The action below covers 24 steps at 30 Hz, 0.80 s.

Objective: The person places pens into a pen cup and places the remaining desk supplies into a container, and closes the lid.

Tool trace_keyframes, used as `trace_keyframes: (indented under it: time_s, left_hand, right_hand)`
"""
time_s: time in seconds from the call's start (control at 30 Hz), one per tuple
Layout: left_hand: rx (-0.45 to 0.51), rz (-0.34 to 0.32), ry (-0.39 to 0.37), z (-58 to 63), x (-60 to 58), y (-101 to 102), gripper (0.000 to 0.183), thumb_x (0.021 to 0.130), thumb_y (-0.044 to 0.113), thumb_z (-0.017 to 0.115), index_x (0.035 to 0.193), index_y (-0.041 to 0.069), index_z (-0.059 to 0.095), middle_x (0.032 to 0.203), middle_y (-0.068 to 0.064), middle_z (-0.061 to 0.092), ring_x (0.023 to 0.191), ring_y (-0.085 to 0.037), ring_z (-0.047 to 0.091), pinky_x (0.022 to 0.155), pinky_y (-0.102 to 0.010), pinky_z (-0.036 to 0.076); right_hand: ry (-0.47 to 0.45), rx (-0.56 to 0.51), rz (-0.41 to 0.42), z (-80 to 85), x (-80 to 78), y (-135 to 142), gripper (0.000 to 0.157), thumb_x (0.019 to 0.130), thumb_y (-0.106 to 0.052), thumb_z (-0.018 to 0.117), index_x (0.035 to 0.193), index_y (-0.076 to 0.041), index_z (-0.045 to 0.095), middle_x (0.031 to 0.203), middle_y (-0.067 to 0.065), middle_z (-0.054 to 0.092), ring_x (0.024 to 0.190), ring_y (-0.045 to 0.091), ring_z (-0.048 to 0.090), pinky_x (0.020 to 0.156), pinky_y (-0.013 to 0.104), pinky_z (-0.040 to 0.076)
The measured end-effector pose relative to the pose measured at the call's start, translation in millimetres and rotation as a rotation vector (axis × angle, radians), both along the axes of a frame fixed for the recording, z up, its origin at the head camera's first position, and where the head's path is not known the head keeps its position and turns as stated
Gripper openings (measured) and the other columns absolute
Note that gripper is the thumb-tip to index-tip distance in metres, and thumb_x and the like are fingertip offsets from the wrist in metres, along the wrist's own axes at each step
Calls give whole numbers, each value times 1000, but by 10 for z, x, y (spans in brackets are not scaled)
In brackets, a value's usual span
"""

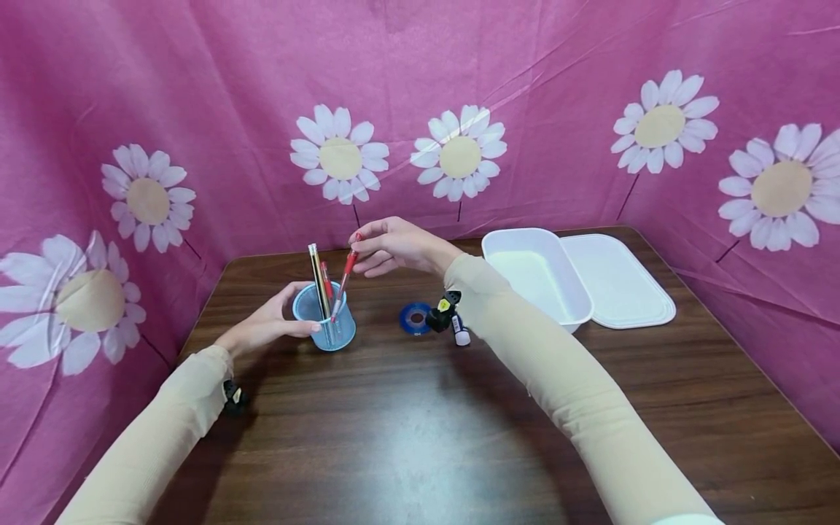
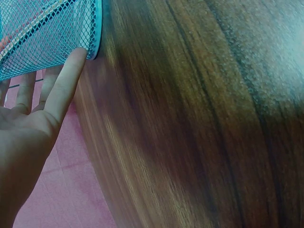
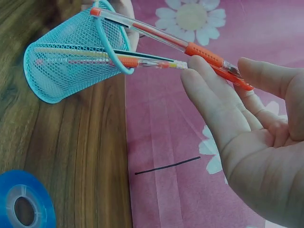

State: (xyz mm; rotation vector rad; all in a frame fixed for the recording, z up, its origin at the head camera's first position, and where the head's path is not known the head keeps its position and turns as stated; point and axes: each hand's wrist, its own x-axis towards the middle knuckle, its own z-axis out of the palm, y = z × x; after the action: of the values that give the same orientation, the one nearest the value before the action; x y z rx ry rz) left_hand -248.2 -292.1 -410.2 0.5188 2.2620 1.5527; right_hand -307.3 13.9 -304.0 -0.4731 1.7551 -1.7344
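Note:
On the left part of the table stands a light-blue mesh pen cup (image 1: 343, 337). My left hand (image 1: 278, 317) holds it from the left side, thumb in front and the other fingers behind. A red gel pen (image 3: 161, 35) is pinched by its capped end between the thumb and fingers of my right hand (image 1: 397, 246). The pen slants, with its lower end at the cup's rim. Inside the cup lean a dark striped pencil (image 1: 318, 281) and another red pen (image 1: 327, 277). In the left wrist view, my fingers touch the mesh wall (image 2: 47, 42).
Right of the cup, a roll of blue tape (image 1: 405, 321) lies flat beside a small white-and-dark tube (image 1: 461, 335), partly behind my right wrist. Farther right stand a white plastic box (image 1: 580, 292) and its white lid (image 1: 620, 281). A pink flowered cloth (image 1: 407, 73) hangs behind the table.

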Motion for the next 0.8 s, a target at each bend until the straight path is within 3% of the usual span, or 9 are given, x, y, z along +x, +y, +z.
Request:
trace_keyframes:
  time_s: [0.2, 0.47, 0.63, 0.8]
  left_hand:
    - [16, 0, -14, -1, 6, -2, 78, 89, 14, 79, 151, 12, 32, 141, -18, 49, 120, -30, 56, 89, -36, 56]
    - [28, 3, -20, -1, 10, -3, 78, 89, 12, 79, 151, 12, 33, 143, -18, 47, 118, -27, 58, 89, -38, 57]
    - [20, 0, -10, -5, 5, -4, 78, 89, 14, 79, 151, 12, 33, 143, -17, 48, 120, -27, 56, 90, -37, 56]
    - [16, 1, -9, -6, 5, -1, 79, 89, 14, 80, 152, 12, 32, 143, -17, 47, 120, -28, 56, 89, -37, 57]
  right_hand:
    - [13, -36, -9, 13, -14, -20, 22, 102, -14, 64, 119, -1, 64, 111, 22, 71, 106, 39, 69, 93, 53, 55]
    - [130, 16, -2, -61, -25, -74, 22, 100, -13, 66, 119, -2, 65, 110, 19, 72, 104, 37, 70, 86, 48, 59]
    - [110, 45, -8, -115, -13, -131, 23, 100, -11, 65, 121, -1, 65, 108, 19, 72, 112, 45, 65, 87, 49, 58]
    - [107, 99, -18, -197, -4, -201, 24, 100, -9, 65, 123, 0, 64, 106, 17, 73, 104, 40, 70, 84, 48, 59]
